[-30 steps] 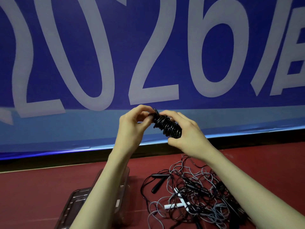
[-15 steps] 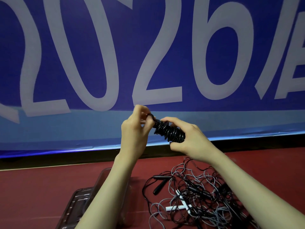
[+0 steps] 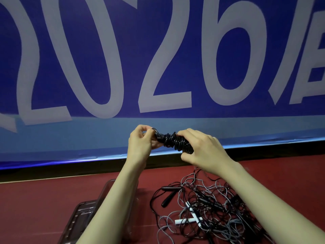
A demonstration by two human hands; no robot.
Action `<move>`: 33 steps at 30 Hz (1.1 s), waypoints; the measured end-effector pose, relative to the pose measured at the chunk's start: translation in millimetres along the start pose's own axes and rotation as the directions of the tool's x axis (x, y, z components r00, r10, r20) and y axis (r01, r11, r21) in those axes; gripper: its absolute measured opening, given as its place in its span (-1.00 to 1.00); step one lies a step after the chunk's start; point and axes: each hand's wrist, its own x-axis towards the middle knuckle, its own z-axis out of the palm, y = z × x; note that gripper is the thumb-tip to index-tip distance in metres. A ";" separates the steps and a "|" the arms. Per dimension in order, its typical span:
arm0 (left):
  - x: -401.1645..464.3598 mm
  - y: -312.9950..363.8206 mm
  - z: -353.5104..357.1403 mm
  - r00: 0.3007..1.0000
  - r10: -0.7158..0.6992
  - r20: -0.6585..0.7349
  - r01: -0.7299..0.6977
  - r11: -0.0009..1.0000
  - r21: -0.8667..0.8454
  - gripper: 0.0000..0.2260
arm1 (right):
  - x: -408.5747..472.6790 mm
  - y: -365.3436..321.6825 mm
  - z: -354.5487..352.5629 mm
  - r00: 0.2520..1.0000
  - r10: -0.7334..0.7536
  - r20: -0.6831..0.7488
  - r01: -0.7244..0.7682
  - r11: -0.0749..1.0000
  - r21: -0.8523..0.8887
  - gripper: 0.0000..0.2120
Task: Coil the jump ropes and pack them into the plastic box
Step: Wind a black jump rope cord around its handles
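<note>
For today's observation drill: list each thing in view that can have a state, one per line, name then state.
Black jump rope: coiled, held by both hands.
Left hand: pinching the rope's end.
Right hand: gripping the coil.
Rope pile: loose, tangled.
Plastic box: open.

Counted: two hands, left (image 3: 140, 140) and right (image 3: 202, 148); one coiled black rope (image 3: 173, 141), held up; one tangled heap of black and grey ropes (image 3: 207, 208), number not countable; two white handles (image 3: 189, 220); two black handles (image 3: 168, 196) seen; one box (image 3: 105, 191); one lid (image 3: 79, 219).
</note>
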 end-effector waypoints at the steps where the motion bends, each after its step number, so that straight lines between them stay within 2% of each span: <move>1: 1.3 1.5 -1.3 1.000 -0.001 0.020 0.002 1.000 -0.020 -0.89 | 0.4 0.2 0.9 1.000 0.008 -0.008 -0.008 1.000 -0.005 -0.52; 3: 3.5 4.7 -2.7 0.999 0.003 0.042 0.000 0.997 -0.077 -0.89 | 2.2 1.3 -0.9 0.996 0.089 0.018 -0.089 0.996 0.016 -0.49; 5: 2.8 7.8 -1.2 0.999 0.004 0.037 -0.001 0.996 -0.091 -0.89 | 4.5 7.1 -5.0 0.970 0.211 0.124 -0.221 0.972 0.075 -0.36; 7: -1.4 9.8 1.5 1.000 -0.005 0.021 0.007 0.997 -0.077 -0.88 | 4.5 13.0 -10.7 0.930 0.270 0.251 -0.321 0.928 0.191 -0.28; 9: -8.6 11.3 2.0 1.000 -0.019 0.003 0.019 0.998 -0.057 -0.87 | -0.7 14.5 -16.0 0.916 0.226 0.332 -0.336 0.884 0.325 -0.34; 12: -19.4 13.6 -1.3 0.999 -0.024 -0.026 0.024 1.000 -0.008 -0.87 | -10.3 14.6 -22.8 0.912 0.116 0.394 -0.272 0.888 0.369 -0.44; 14: -23.4 14.8 -5.4 1.000 -0.014 -0.022 0.015 1.000 0.027 -0.86 | -13.9 13.0 -22.7 0.918 0.086 0.388 -0.253 0.880 0.403 -0.44; 18: -21.6 12.5 -21.1 0.999 -0.007 0.036 0.001 0.985 0.170 -0.84 | -16.4 7.9 -10.4 0.949 0.132 0.286 -0.259 0.844 0.469 -0.52; 20: -16.1 8.0 -40.5 0.987 -0.020 0.160 -0.020 0.969 0.246 -0.81 | -17.6 0.9 6.5 0.952 0.153 0.267 -0.271 0.828 0.491 -0.55; 22: -13.6 -0.1 -66.9 0.935 -0.073 0.346 -0.054 0.937 0.345 -0.70 | -21.6 -9.5 27.6 0.951 0.187 0.248 -0.294 0.796 0.529 -0.58; 24: -11.6 -13.9 -88.7 0.866 -0.154 0.475 -0.131 0.849 0.513 -0.56 | -24.1 -16.1 47.9 0.949 0.216 0.230 -0.310 0.778 0.547 -0.57; 27: -8.8 -44.1 -107.6 0.847 -0.134 0.515 -0.341 0.606 0.719 -0.47 | -25.2 -24.8 74.3 0.948 0.206 0.241 -0.308 0.779 0.547 -0.52; 30: 13.5 -85.8 -136.7 0.854 -0.121 0.506 -0.402 0.466 0.788 -0.46 | -3.3 -38.7 121.3 0.944 0.167 0.283 -0.297 0.803 0.516 -0.57; 33: 28.9 -129.8 -171.3 0.868 -0.195 0.458 -0.366 0.371 0.853 -0.51 | 16.1 -49.5 175.4 0.927 0.114 0.357 -0.289 0.824 0.488 -0.57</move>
